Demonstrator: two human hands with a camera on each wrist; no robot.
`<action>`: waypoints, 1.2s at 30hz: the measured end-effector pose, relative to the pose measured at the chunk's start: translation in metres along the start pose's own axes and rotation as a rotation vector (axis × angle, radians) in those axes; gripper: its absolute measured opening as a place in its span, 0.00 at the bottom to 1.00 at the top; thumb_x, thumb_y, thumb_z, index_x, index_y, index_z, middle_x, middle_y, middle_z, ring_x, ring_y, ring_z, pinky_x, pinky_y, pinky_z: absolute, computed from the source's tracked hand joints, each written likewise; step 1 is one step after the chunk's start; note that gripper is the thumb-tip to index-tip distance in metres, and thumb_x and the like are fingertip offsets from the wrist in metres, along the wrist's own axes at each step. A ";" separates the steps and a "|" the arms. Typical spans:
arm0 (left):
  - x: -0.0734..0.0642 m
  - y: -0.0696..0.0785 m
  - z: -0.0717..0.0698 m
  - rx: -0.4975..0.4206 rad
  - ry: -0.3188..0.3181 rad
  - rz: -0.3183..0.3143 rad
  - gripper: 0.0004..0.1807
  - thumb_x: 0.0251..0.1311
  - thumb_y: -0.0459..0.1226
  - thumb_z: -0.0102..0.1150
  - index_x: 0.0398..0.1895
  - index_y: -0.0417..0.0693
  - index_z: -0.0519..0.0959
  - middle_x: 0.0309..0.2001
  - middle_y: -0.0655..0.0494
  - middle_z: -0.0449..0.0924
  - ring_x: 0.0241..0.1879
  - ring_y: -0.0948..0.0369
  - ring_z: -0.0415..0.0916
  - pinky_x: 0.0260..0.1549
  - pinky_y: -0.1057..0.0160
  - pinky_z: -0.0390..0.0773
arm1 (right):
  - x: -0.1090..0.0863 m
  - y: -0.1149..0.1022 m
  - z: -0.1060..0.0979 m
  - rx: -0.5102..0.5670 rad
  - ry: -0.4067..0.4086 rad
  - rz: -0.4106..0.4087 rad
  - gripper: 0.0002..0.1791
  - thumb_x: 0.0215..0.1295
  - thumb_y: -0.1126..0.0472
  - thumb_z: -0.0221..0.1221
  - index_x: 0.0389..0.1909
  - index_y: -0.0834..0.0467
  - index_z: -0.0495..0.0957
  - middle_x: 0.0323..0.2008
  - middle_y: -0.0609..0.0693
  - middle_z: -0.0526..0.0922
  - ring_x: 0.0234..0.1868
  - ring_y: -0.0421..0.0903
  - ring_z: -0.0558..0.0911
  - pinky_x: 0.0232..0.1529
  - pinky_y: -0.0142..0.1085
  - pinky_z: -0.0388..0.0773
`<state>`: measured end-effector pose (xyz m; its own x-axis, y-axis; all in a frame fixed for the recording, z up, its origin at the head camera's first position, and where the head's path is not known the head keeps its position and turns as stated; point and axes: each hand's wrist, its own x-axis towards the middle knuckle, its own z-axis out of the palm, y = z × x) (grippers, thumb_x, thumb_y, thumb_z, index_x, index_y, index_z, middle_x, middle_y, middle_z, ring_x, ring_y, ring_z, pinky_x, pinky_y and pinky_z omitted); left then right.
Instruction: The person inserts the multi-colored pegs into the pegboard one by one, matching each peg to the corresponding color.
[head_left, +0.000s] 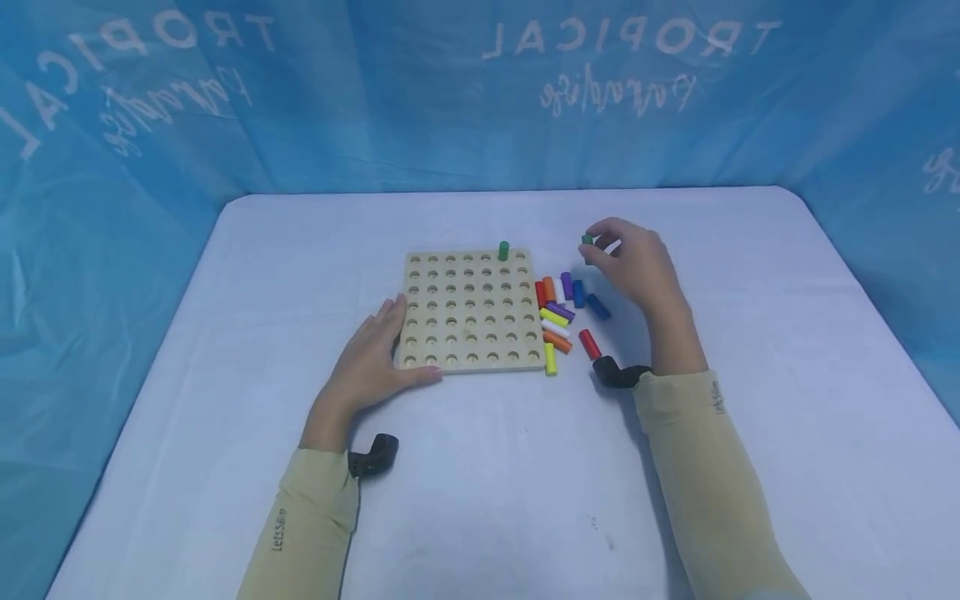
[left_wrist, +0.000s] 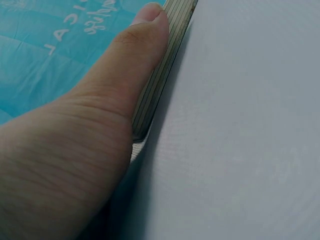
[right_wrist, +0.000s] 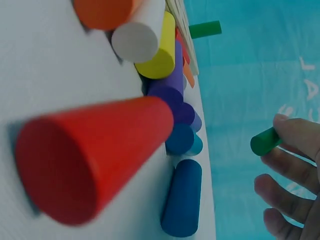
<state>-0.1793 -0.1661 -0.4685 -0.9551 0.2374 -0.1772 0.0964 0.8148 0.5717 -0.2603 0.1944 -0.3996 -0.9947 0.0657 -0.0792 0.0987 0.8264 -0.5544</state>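
Note:
A square wooden pegboard [head_left: 461, 329] with rows of round holes lies on the table. One green peg [head_left: 504, 251] stands upright in a hole of its back row. My left hand [head_left: 372, 358] rests at the board's front left corner, fingers along the left side and thumb [left_wrist: 142, 47] against the front edge. Right of the board, my right hand [head_left: 637, 262] pinches another green peg [right_wrist: 265, 142] between thumb and fingertips, above the table. Below that hand lie loose pegs, among them a red peg [head_left: 589, 344] and a blue peg [head_left: 597, 307].
Several more pegs, including a yellow peg [head_left: 551, 359], an orange peg [head_left: 557, 341] and a purple peg [head_left: 567, 286], lie along the board's right edge. A white cloth covers the table [head_left: 480, 492]. Behind it hangs a blue printed sheet [head_left: 420, 125].

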 end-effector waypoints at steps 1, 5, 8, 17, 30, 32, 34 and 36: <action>0.000 0.000 0.000 -0.001 0.001 0.001 0.73 0.38 0.75 0.65 0.81 0.59 0.34 0.82 0.54 0.35 0.81 0.51 0.34 0.79 0.44 0.40 | 0.000 -0.001 0.000 0.004 0.003 0.001 0.24 0.70 0.46 0.59 0.63 0.49 0.74 0.55 0.52 0.81 0.54 0.52 0.78 0.51 0.48 0.82; 0.000 -0.001 -0.001 -0.006 0.003 0.004 0.73 0.38 0.75 0.65 0.81 0.59 0.34 0.82 0.54 0.35 0.81 0.51 0.35 0.79 0.45 0.40 | -0.002 -0.007 0.001 0.005 0.026 -0.013 0.23 0.70 0.47 0.59 0.63 0.49 0.74 0.55 0.50 0.82 0.54 0.51 0.79 0.52 0.47 0.82; 0.000 -0.001 -0.001 -0.005 0.002 0.003 0.73 0.38 0.75 0.64 0.81 0.60 0.34 0.82 0.54 0.35 0.81 0.50 0.35 0.79 0.45 0.40 | -0.004 -0.011 0.003 0.000 0.046 -0.031 0.22 0.71 0.47 0.58 0.62 0.49 0.74 0.55 0.50 0.82 0.54 0.51 0.79 0.52 0.47 0.82; 0.000 -0.002 -0.002 -0.008 -0.002 0.005 0.73 0.38 0.75 0.65 0.81 0.60 0.33 0.82 0.55 0.35 0.81 0.51 0.34 0.79 0.44 0.40 | -0.007 -0.022 0.009 -0.007 0.122 -0.096 0.21 0.72 0.49 0.58 0.61 0.51 0.76 0.53 0.51 0.85 0.53 0.51 0.80 0.51 0.46 0.81; 0.000 -0.004 -0.002 -0.013 0.005 0.021 0.72 0.39 0.74 0.66 0.81 0.60 0.34 0.82 0.58 0.36 0.81 0.54 0.34 0.79 0.48 0.39 | 0.003 -0.038 0.022 -0.015 0.102 -0.122 0.20 0.71 0.50 0.58 0.61 0.49 0.75 0.53 0.49 0.85 0.52 0.49 0.80 0.53 0.45 0.79; 0.001 -0.004 -0.003 -0.011 0.003 0.023 0.72 0.40 0.73 0.66 0.81 0.60 0.34 0.81 0.58 0.36 0.81 0.54 0.34 0.79 0.48 0.39 | 0.004 -0.040 0.024 -0.026 0.096 -0.128 0.20 0.72 0.50 0.58 0.62 0.49 0.75 0.53 0.49 0.85 0.51 0.49 0.80 0.52 0.45 0.79; 0.001 -0.005 -0.003 -0.010 0.004 0.029 0.72 0.40 0.73 0.66 0.81 0.59 0.34 0.81 0.58 0.36 0.81 0.55 0.34 0.80 0.49 0.39 | 0.005 -0.043 0.027 -0.031 0.088 -0.128 0.20 0.72 0.49 0.58 0.62 0.49 0.75 0.54 0.48 0.85 0.51 0.48 0.80 0.52 0.45 0.79; 0.001 -0.005 -0.003 -0.010 0.005 0.033 0.72 0.41 0.72 0.66 0.81 0.59 0.34 0.81 0.58 0.36 0.81 0.55 0.34 0.80 0.49 0.39 | 0.007 -0.046 0.030 -0.034 0.086 -0.132 0.20 0.71 0.50 0.58 0.62 0.49 0.75 0.54 0.48 0.85 0.51 0.48 0.80 0.52 0.45 0.78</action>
<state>-0.1818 -0.1717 -0.4691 -0.9529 0.2614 -0.1538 0.1252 0.8010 0.5855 -0.2706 0.1402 -0.3991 -0.9979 0.0015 0.0650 -0.0331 0.8493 -0.5269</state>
